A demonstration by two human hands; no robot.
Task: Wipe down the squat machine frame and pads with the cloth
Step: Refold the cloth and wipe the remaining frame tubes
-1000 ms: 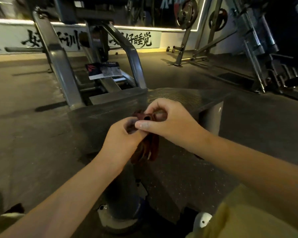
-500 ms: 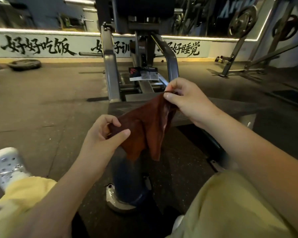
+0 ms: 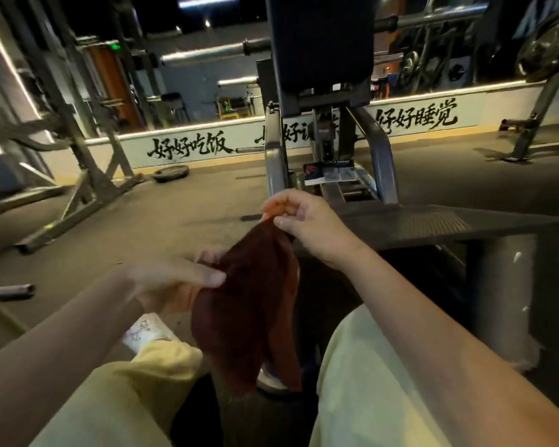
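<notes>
1. Head view, writing: the low white wall band (image 3: 136, 156) carries black brush characters. We read 好好吃饭 (image 3: 191, 146) at the left and 好好睡觉 (image 3: 417, 119) at the right. A middle group begins with 好, but the squat machine frame (image 3: 274, 156) covers the rest.
2. A placard (image 3: 331, 171) sits low between the frame's uprights. We make out "SQUAT" in white; the letters before it are too small to tell.
3. The cloth (image 3: 249, 301), dark red-brown, hangs in the air above the person's knees, in front of the machine and apart from it.
4. On the right hand (image 3: 307, 221), thumb and forefinger are pinched together on the cloth's top corner. On the left hand (image 3: 171, 282), the thumb lies across the cloth's left edge with the fingers (image 3: 207, 254) behind it, clamped on the fabric.
5. Edges and room: the ribbed footplate (image 3: 433, 221) runs rightward from just beside the right hand, its near edge facing us. Open floor (image 3: 175, 221) lies to the left, with a weight plate (image 3: 170, 172) near the wall, a short bar (image 3: 8, 290) at the left border and a rack (image 3: 78, 162) beyond.
6. Hidden: the black back pad (image 3: 320, 43) is cut off at the top. Yellow trousers (image 3: 368, 382) fill the bottom, and a white shoe (image 3: 146, 329) shows only in part below the left hand. The space above the wall band is dim and blurred.
</notes>
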